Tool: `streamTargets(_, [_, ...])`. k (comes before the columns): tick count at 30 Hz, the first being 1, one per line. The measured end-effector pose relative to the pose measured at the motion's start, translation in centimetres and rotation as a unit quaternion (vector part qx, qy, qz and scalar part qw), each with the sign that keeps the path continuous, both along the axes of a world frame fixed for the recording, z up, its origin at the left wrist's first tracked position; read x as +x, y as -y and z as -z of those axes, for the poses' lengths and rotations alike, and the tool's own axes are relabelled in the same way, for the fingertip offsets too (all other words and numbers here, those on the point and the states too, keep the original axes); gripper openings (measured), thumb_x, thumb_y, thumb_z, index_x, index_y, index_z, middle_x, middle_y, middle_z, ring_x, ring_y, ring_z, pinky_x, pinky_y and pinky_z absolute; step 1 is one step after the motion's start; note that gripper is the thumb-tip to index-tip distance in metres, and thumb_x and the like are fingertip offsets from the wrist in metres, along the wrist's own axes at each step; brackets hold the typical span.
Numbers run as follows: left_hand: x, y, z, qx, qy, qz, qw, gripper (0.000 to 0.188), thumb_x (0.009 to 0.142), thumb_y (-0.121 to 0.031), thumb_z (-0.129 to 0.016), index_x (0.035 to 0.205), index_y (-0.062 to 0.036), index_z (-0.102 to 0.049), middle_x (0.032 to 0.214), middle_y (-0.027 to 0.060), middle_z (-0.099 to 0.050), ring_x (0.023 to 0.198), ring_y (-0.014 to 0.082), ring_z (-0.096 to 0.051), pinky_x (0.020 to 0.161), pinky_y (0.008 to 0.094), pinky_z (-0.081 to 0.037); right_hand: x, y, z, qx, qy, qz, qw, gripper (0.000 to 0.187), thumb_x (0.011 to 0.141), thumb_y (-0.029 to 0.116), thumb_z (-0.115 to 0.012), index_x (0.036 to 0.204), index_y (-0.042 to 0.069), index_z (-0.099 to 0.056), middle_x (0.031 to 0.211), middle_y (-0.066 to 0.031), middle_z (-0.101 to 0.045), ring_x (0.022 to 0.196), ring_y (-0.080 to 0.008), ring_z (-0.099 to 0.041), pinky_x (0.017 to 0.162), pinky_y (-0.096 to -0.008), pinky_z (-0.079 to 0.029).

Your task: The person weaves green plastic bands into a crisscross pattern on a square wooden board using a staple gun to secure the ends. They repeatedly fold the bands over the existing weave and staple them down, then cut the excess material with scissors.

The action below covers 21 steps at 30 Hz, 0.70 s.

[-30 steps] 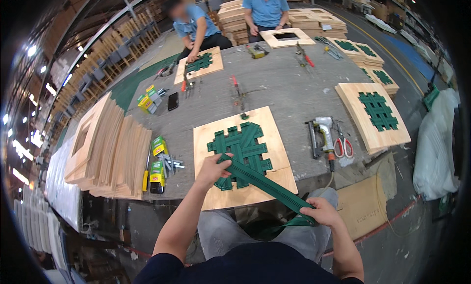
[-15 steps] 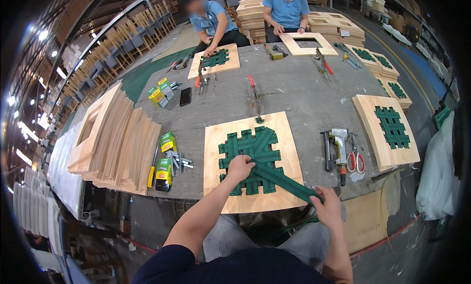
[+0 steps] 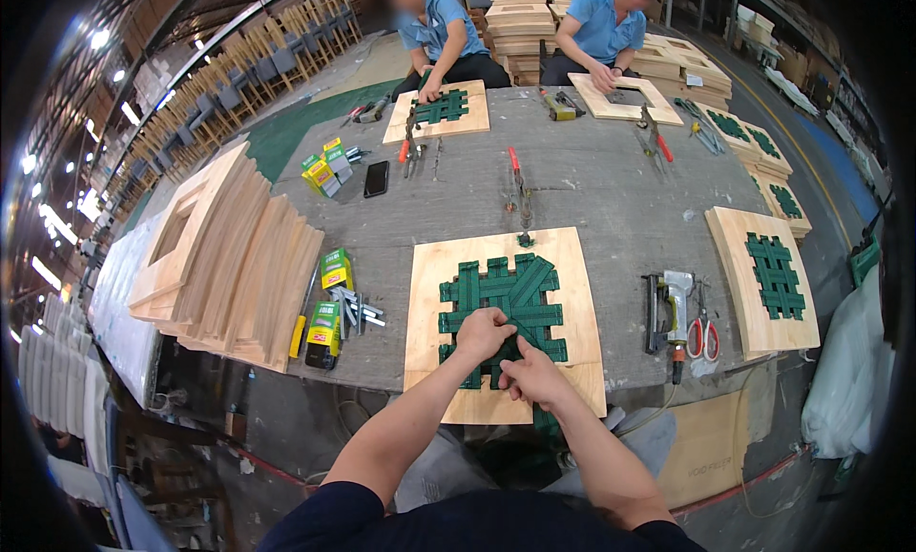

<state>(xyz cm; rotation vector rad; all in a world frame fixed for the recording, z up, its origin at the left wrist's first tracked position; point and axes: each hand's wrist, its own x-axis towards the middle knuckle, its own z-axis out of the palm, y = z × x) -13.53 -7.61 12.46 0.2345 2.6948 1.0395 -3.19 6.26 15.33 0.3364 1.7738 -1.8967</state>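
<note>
In front of me lies a square wooden panel, its middle covered with woven green webbing. One strap crosses the weave slantwise at the upper right. My left hand is closed, thumb and fingers pinching the green webbing strap near the middle of the weave. Just right of and below it, my right hand has its fingers curled on the same strap; the grip is partly hidden. A loose end of the strap hangs over the panel's near edge, below my right hand.
At left stand stacked wooden frames, staple boxes and loose staple strips. To the right lie a staple gun, red-handled scissors and finished panels. Red-handled pliers lie beyond. Two people work across the table.
My right hand has moved leftward, close beside my left hand. The strap stretched out to the lower right is drawn in and hangs downward. The whole view has shifted slightly.
</note>
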Motion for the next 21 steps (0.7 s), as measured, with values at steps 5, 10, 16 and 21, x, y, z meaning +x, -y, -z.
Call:
streamTargets(5, [0.0, -0.3, 0.2, 0.0, 0.003, -0.005, 1.0, 0.031, 0.081, -0.031, -0.082, 0.092, -0.0035, -0.074, 0.086, 0.0115, -0.075, 0.08, 0.026, -0.073, 0.072, 0.0398, -0.056, -1.4, -0.1, 1.1, -0.126, 0.101, 0.053, 0.985, 0.088, 0.102, 0.01, -0.054, 0.164, 0.007, 0.008, 0.078, -0.0079, -0.066, 0.05, -0.0148, -0.057, 0.045, -0.0308, -0.044])
streamTargets(10, [-0.3, 0.0, 0.3, 0.022, 0.013, 0.002, 1.0, 0.031, 0.081, -0.032, -0.081, 0.091, -0.0045, -0.074, 0.08, 0.0095, -0.073, 0.073, 0.0241, -0.071, 0.066, 0.0386, -0.055, -3.0, 0.8, 0.7, -0.196, 0.11, 0.066, 0.972, 0.069, 0.099, 0.008, -0.053, 0.159, 0.009, -0.019, 0.078, -0.0064, -0.066, 0.05, -0.0142, -0.057, 0.044, -0.0305, -0.043])
streamTargets(16, [0.0, 0.3, 0.8, 0.022, 0.008, -0.016, 1.0, 0.03, 0.082, -0.035, -0.08, 0.091, -0.0072, -0.075, 0.079, 0.0078, -0.074, 0.07, 0.0225, -0.071, 0.064, 0.0376, -0.054, -1.8, 2.4, 0.6, -0.189, 0.085, 0.121, 0.971, 0.042, 0.097, 0.012, -0.053, 0.138, 0.013, -0.041, 0.079, -0.0047, -0.066, 0.051, -0.0126, -0.058, 0.045, -0.0299, -0.046])
streamTargets(21, [0.3, 0.0, 0.9, 0.035, -0.004, -0.031, 0.999, 0.031, 0.083, -0.039, -0.079, 0.091, -0.0095, -0.075, 0.081, 0.0075, -0.074, 0.07, 0.0224, -0.071, 0.063, 0.0379, -0.054, -2.2, 1.6, 0.7, -0.211, 0.1, 0.111, 0.966, 0.038, 0.096, 0.012, -0.054, 0.133, 0.013, -0.045, 0.078, -0.0049, -0.065, 0.05, -0.0131, -0.058, 0.044, -0.0298, -0.046])
